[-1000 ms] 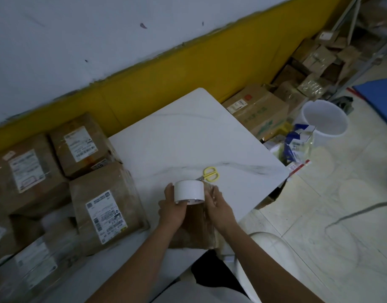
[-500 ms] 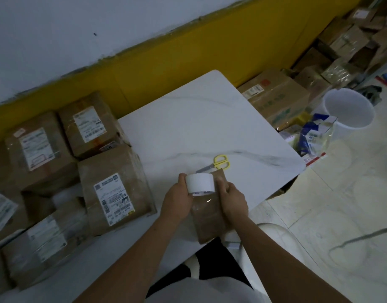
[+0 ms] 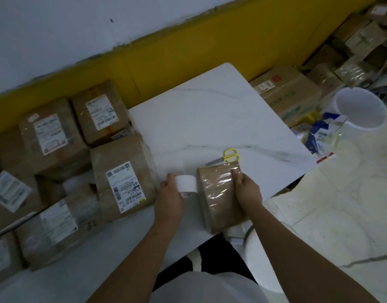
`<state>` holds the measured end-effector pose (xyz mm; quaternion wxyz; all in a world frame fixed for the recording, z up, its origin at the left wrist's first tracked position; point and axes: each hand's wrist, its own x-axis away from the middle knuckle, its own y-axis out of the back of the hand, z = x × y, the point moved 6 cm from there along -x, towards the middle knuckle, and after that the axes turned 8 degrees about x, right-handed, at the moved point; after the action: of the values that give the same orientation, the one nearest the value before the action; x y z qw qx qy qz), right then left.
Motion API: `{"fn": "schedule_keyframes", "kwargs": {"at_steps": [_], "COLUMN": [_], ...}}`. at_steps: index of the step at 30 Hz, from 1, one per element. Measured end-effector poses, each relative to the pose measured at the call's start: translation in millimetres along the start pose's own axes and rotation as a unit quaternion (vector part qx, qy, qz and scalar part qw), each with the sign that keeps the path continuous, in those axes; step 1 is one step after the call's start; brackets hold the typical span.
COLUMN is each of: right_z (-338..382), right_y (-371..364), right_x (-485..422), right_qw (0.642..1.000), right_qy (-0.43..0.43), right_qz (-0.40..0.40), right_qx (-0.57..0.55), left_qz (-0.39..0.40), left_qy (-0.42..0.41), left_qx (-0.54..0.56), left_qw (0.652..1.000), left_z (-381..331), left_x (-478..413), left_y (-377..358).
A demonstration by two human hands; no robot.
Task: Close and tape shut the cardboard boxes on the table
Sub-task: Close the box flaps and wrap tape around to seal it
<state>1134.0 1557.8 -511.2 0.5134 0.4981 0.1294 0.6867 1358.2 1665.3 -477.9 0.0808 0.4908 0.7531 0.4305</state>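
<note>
At the near edge of the table (image 3: 210, 119), the right grip (image 3: 248, 191) is clasping the small film-wrapped cardboard box (image 3: 218, 202), thumb pressing its top. The left grip (image 3: 168, 197) is curling round the white tape roll (image 3: 186, 183), which is touching the box's left end. Just beyond, yellow-handled scissors (image 3: 226, 157) are lying on the table, and labelled boxes (image 3: 122, 178) are sitting further left.

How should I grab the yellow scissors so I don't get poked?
Probably by the yellow loops of the scissors, coming from the right. They lie flat and closed on the table, loops at the right end, blades pointing left, and the taped box blocks the near side.
</note>
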Motion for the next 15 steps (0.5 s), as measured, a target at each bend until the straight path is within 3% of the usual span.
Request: {"fn": "schedule_keyframes", "kwargs": {"at_steps": [3, 6, 8, 13, 15], "right_z": [-16, -26, -20, 35, 47], "right_y": [11, -4, -16, -14, -24], "right_x": [-15, -13, -9, 16, 30], "right_qw": [0.998, 0.985, 0.983, 0.987, 0.971], "right_qy": [-0.021, -0.062, -0.054, 0.073, 0.081], "right_qz": [0.016, 0.092, 0.115, 0.109, 0.154], "right_qx": [-0.06, -0.134, -0.13, -0.098, -0.167], "left_qz": [-0.018, 0.042, 0.068, 0.031, 0.011], "left_qy": [0.007, 0.133, 0.183, 0.102, 0.101], "left_qx": [0.175, 0.343, 0.361, 0.289, 0.277], "left_qw": [0.984, 0.929, 0.912, 0.951, 0.955], "left_z": [-11, -19, -19, -30, -37], "left_x": [-5, -4, 0, 10, 12], "left_y": [-18, -43, -52, -29, -27]}}
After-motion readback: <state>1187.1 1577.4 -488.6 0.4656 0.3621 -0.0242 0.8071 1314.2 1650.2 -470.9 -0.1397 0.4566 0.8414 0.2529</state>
